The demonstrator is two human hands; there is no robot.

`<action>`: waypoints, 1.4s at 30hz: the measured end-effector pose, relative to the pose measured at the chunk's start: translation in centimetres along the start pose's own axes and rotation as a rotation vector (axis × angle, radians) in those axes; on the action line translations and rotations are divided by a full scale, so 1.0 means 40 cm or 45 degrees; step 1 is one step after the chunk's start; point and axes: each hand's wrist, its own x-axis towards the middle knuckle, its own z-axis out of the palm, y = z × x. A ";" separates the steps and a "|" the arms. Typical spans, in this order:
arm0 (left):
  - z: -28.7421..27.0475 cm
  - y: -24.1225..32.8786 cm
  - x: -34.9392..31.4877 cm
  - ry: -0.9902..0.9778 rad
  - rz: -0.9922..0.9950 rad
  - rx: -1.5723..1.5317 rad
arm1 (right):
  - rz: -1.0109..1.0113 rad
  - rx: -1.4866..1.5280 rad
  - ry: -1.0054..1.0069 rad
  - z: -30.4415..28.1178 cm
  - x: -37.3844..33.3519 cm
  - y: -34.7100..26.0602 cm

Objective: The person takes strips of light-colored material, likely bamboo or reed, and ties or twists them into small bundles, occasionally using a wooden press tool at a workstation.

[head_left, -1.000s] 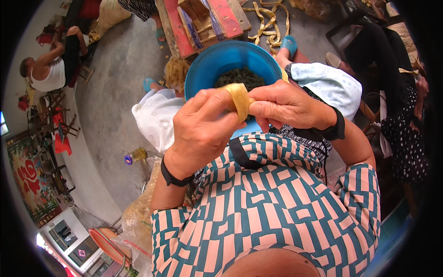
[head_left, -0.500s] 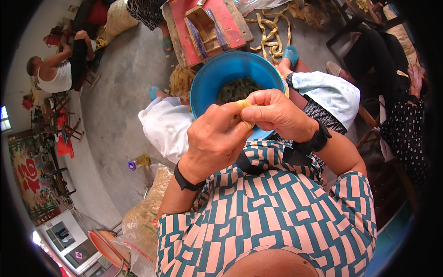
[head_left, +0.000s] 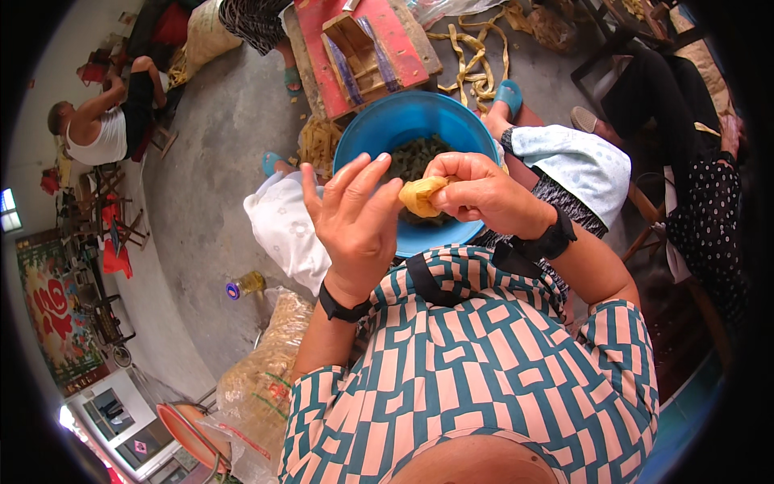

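Note:
Over the blue bucket (head_left: 355, 133), my right hand (head_left: 488, 198) pinches a small yellow, wrinkled piece (head_left: 419, 198), rounded and folded like a rolled strip. My left hand (head_left: 355, 218) is open beside it, fingers spread and raised; one fingertip is at the left edge of the piece, and I cannot tell whether it touches. Dark greenish-grey pieces (head_left: 415, 157) lie in the bottom of the bucket, partly hidden by my hands. The bucket stands between my knees, which are covered by pale cloths (head_left: 286, 230).
Ahead of the bucket, a wooden frame (head_left: 359, 56) stands on a red board (head_left: 318, 20). Long yellow strips (head_left: 476, 60) lie on the floor, and a yellow bundle (head_left: 318, 145) sits left of the bucket. A jar (head_left: 246, 284) and plastic sack (head_left: 262, 371) are at left. Other people sit nearby.
My left hand has moved left and opened its fingers, off its grip on the yellow piece. My right hand keeps hold of the piece, now more exposed.

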 end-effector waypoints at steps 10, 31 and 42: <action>0.004 0.034 -0.018 -0.121 0.104 0.113 | -0.434 -0.178 0.166 0.004 0.018 0.041; 0.004 -0.073 -0.056 0.270 -1.240 -1.807 | -0.348 -0.605 0.050 0.006 0.002 0.050; 0.020 -0.135 -0.101 -0.249 -1.145 -1.747 | -0.934 -1.702 0.373 -0.011 -0.023 0.063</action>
